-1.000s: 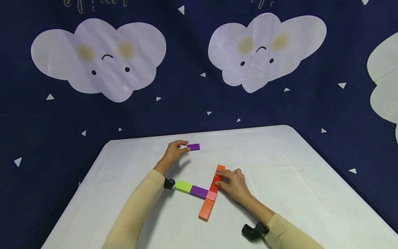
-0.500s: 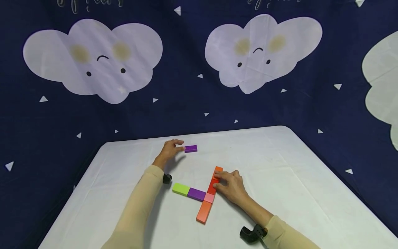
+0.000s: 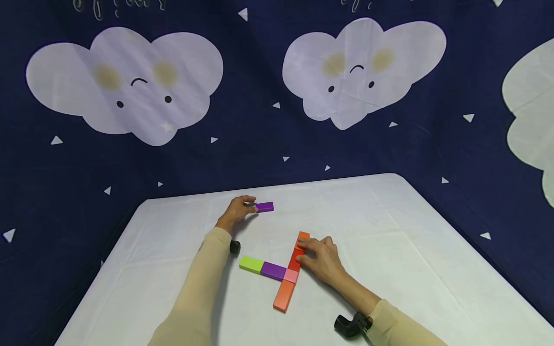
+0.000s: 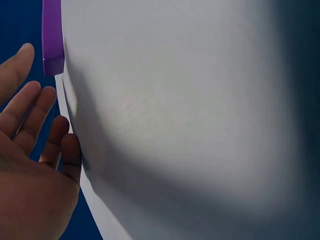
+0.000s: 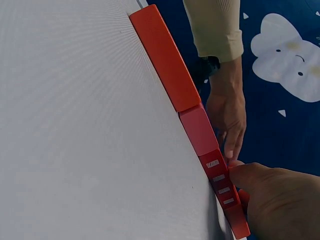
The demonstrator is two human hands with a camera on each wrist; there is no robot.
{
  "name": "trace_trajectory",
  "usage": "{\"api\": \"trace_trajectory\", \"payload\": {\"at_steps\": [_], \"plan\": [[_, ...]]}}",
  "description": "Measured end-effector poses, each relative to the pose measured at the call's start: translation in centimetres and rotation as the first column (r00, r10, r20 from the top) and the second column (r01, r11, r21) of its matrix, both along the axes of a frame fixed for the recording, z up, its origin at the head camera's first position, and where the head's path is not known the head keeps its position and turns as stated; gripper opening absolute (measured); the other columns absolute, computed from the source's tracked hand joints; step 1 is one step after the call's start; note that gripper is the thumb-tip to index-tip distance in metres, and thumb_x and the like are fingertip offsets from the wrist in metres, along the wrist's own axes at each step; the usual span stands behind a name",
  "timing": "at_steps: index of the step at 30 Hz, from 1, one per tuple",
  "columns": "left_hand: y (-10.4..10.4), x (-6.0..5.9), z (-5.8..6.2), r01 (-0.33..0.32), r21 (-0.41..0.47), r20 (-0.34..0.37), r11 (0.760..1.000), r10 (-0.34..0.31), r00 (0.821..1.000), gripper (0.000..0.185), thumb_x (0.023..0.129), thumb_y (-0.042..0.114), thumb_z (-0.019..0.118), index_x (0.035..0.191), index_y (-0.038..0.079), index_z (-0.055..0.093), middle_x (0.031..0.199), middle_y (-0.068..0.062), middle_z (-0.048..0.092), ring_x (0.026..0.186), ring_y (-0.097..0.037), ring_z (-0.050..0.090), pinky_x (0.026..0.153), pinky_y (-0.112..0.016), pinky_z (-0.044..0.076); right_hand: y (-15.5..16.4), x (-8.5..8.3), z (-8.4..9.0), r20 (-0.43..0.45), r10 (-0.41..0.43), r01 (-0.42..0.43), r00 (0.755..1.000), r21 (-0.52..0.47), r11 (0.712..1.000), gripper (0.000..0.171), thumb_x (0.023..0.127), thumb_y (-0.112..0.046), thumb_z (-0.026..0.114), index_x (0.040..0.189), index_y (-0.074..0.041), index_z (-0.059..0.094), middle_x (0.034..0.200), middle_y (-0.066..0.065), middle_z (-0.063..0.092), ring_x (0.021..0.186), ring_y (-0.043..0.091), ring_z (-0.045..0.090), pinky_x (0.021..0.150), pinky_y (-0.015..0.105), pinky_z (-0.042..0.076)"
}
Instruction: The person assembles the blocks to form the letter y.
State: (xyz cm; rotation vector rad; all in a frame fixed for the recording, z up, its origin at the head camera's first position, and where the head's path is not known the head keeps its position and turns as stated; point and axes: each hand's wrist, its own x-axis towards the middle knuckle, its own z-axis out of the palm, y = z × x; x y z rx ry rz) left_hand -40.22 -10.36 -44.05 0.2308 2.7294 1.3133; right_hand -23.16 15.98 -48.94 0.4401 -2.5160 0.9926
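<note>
- Background: a dark blue cloth backdrop (image 3: 259, 144) printed with white clouds hangs behind a bench (image 3: 389, 250) covered in white sheeting.
- Landmark: a pink block (image 3: 292, 275) marks the junction of a flat block layout near the middle of the bench.
- Left of the pink block lie a purple block (image 3: 273, 270) and then a lime block (image 3: 251, 264), end to end, forming one straight arm.
- Nearer the person, an orange block (image 3: 283, 295) butts against the pink block; beyond it, a red block (image 3: 296, 258) and a further orange block (image 3: 302, 237) extend the same line, apparently so the pieces form a cross.
- Right hand (image 3: 322, 257): the grip is closed on the red block, thumb and fingertips pinching its sides, likely to hold it in line.
- Left hand (image 3: 237, 209): far beyond and left of the pink block, its fingers are relaxed and straight, the fingertips at the end of a loose purple block (image 3: 264, 207) lying flat; no pinch is visible, so this grip is open.
</note>
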Motion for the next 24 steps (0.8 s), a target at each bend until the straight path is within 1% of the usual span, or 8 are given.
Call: {"api": "trace_trajectory", "payload": {"at_steps": [5,9,13,17,21,24], "plan": [[0.26,-0.22,-0.04,0.060,-0.026,0.021,0.998,-0.060,0.998,0.046,0.085,0.013,0.067,0.130,0.006,0.056,0.133,-0.014,0.056,0.109,-0.027,0.057,0.084,-0.032,0.046,-0.16,0.18,0.14,0.030,0.008,-0.008,1.000,-0.010,1.000,0.037,0.072,-0.027,0.079,0.107,-0.016,0.073,0.118,-0.005,0.068,0.074,0.007,0.033,0.074,0.030,0.029],[0.38,-0.22,0.16,0.071,-0.058,0.016,0.996,-0.070,0.997,0.043,0.085,0.011,0.067,0.127,0.005,0.058,0.128,-0.014,0.058,0.103,-0.024,0.057,0.080,-0.029,0.045,-0.27,0.19,0.20,0.018,0.004,-0.004,1.000,-0.006,1.000,0.037,0.071,-0.027,0.080,0.106,-0.016,0.073,0.117,-0.005,0.068,0.074,0.007,0.032,0.074,0.030,0.029],[0.34,-0.33,0.21,0.064,-0.083,-0.012,0.994,-0.065,0.998,0.040,0.084,0.009,0.068,0.122,0.005,0.061,0.122,-0.016,0.060,0.098,-0.023,0.056,0.076,-0.024,0.043,-0.30,-0.02,0.16,-0.020,-0.005,0.005,1.000,0.007,1.000,0.037,0.071,-0.029,0.080,0.105,-0.018,0.073,0.116,-0.006,0.069,0.074,0.006,0.033,0.073,0.029,0.029],[0.22,-0.19,0.18,0.066,-0.093,-0.019,0.994,-0.068,0.998,0.039,0.082,0.008,0.069,0.121,0.003,0.062,0.120,-0.017,0.061,0.096,-0.023,0.057,0.072,-0.023,0.044,-0.35,0.04,0.07,-0.037,-0.009,0.009,0.999,0.002,1.000,0.037,0.071,-0.028,0.080,0.105,-0.017,0.073,0.116,-0.005,0.069,0.074,0.005,0.033,0.071,0.028,0.029],[-0.11,0.02,0.04,0.053,-0.081,-0.014,0.995,-0.055,0.998,0.038,0.083,0.008,0.069,0.120,0.003,0.063,0.115,-0.017,0.063,0.094,-0.022,0.056,0.073,-0.023,0.043,-0.34,0.07,0.02,-0.037,-0.007,0.007,0.999,-0.006,1.000,0.036,0.071,-0.026,0.080,0.105,-0.016,0.073,0.115,-0.004,0.069,0.073,0.004,0.031,0.071,0.028,0.028],[-0.54,0.28,-0.08,0.025,-0.051,-0.006,0.998,-0.025,1.000,0.036,0.084,0.008,0.067,0.119,0.002,0.063,0.111,-0.018,0.065,0.092,-0.021,0.055,0.076,-0.025,0.043,-0.28,0.01,0.02,-0.034,-0.002,0.001,0.999,-0.002,1.000,0.036,0.071,-0.025,0.080,0.105,-0.016,0.073,0.115,-0.004,0.069,0.073,0.004,0.031,0.072,0.029,0.029]]}}
